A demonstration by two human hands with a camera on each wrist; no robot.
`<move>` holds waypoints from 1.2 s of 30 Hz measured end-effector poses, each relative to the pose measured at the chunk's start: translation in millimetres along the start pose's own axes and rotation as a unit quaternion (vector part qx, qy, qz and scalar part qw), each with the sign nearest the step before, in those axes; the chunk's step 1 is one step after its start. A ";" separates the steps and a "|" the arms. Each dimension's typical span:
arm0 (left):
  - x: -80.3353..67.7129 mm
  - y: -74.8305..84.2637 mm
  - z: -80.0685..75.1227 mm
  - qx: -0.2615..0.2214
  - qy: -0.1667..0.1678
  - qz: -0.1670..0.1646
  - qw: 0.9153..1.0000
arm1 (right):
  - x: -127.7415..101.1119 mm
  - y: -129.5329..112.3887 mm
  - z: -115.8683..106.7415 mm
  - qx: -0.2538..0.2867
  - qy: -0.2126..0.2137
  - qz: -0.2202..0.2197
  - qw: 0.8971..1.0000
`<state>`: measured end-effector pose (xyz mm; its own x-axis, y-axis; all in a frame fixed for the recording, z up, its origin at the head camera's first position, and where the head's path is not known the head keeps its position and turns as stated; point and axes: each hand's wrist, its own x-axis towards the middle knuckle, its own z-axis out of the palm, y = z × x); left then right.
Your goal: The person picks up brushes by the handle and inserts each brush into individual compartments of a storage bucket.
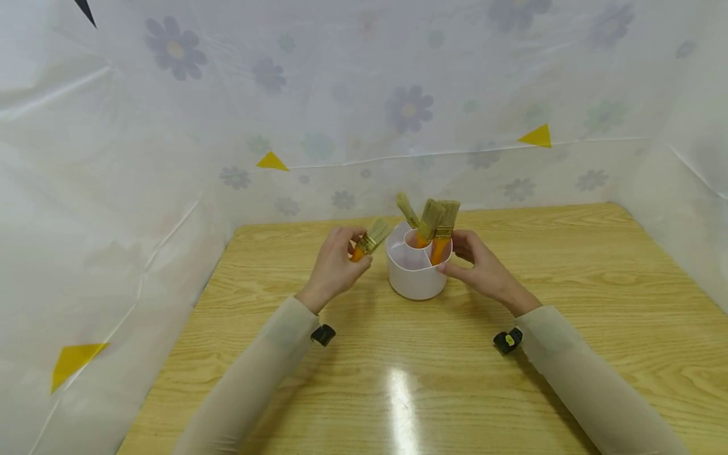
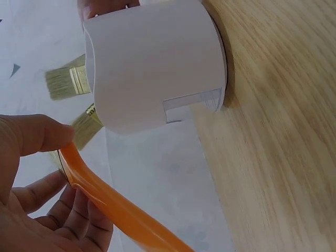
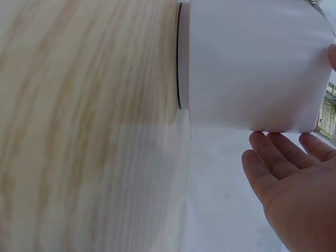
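Observation:
My left hand (image 1: 335, 264) pinches a paintbrush (image 1: 375, 236) near its metal band, left of a white divided holder (image 1: 417, 283). The brush's pale bristles point up and right; in the left wrist view its orange handle (image 2: 118, 207) runs down past the palm. Against the holder's right side, my right hand (image 1: 482, 268) grips the wall, thumb at the front rim and fingertips (image 3: 260, 137) on the outer side. Three more paintbrushes, one thin (image 1: 406, 210) and two wide, stand bristles up in the holder. The widest (image 1: 448, 218) leans in the right compartment.
The holder stands on a wood-grain table (image 1: 432, 354) near its back edge. White flowered plastic sheeting (image 1: 341, 95) hangs behind the table and along both sides, with yellow triangles (image 1: 536, 136) on it. A dark wrist strap (image 1: 507, 341) hangs beside each sleeve.

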<state>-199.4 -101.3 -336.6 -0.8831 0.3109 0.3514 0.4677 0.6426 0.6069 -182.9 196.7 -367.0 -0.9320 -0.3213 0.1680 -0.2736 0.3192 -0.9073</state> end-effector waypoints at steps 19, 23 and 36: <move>13.1 21.0 0.6 -0.025 0.027 0.065 0.997 | -1.9 -9.6 1.6 -0.005 0.001 0.003 1.000; 16.6 24.4 1.5 -0.030 0.033 0.073 0.996 | -1.5 -9.6 2.1 -0.003 0.002 0.000 1.000; 24.2 39.4 6.1 -0.055 0.039 0.099 0.993 | -1.7 -9.1 2.1 -0.005 0.002 0.002 1.000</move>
<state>-202.5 -64.2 -308.5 -0.7702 0.3647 0.5233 0.6365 0.4930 0.5932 -178.3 192.5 -359.8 -0.9339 -0.3171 0.1654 -0.2718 0.3286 -0.9045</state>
